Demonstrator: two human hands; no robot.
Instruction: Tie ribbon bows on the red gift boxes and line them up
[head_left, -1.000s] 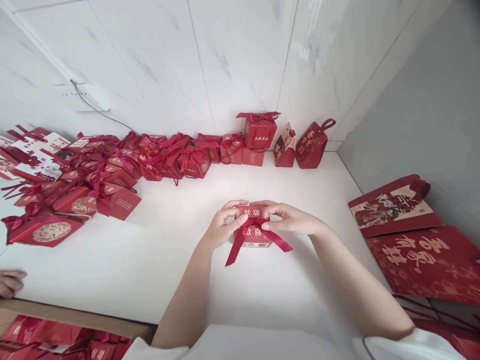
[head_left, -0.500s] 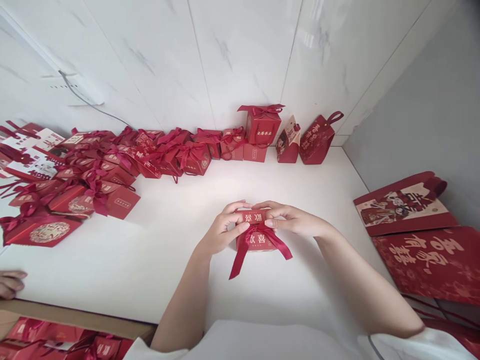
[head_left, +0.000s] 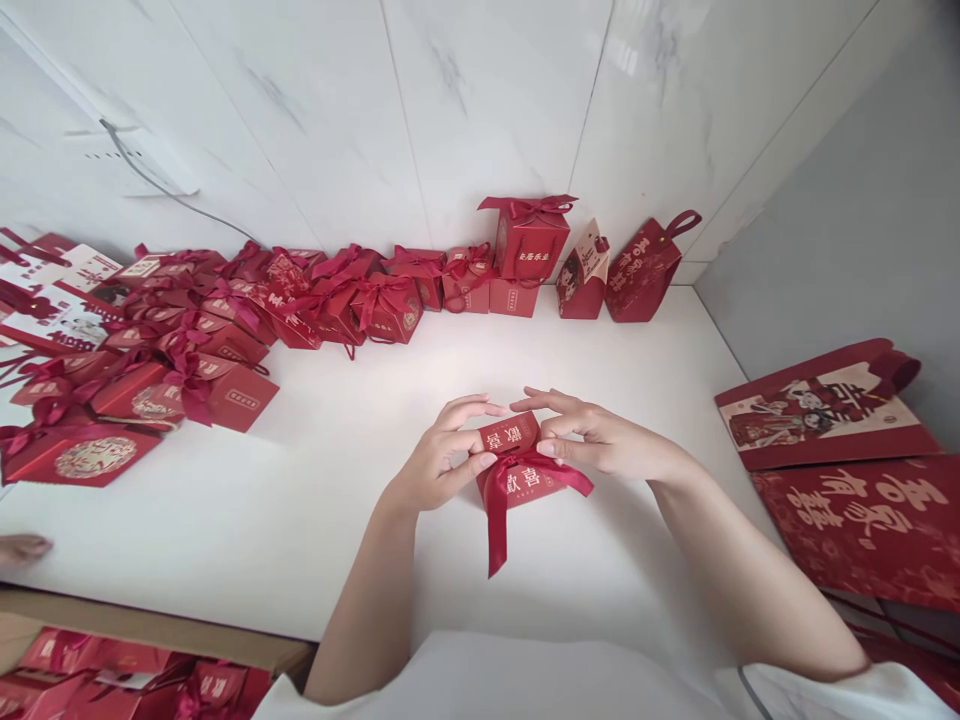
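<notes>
A small red gift box [head_left: 516,462] with gold characters sits on the white table [head_left: 315,500] in front of me. A dark red ribbon [head_left: 499,515] is tied across it, with one tail hanging toward me. My left hand [head_left: 439,455] grips the box's left side, thumb pressed near the ribbon knot. My right hand [head_left: 592,440] holds the right side, thumb and fingers pinched at the knot, index finger stretched over the top.
Several red ribboned boxes [head_left: 187,340] crowd the left and a row [head_left: 420,285] lines the back wall. Two red pouches [head_left: 622,270] stand at the back right. Flat red bags [head_left: 847,470] lie at right. Another person's fingers [head_left: 22,548] show at far left, above a carton [head_left: 150,670] of red boxes.
The box has turned slightly and the ribbon tail now hangs straight down toward me. My right index finger has lifted and stretched out.
</notes>
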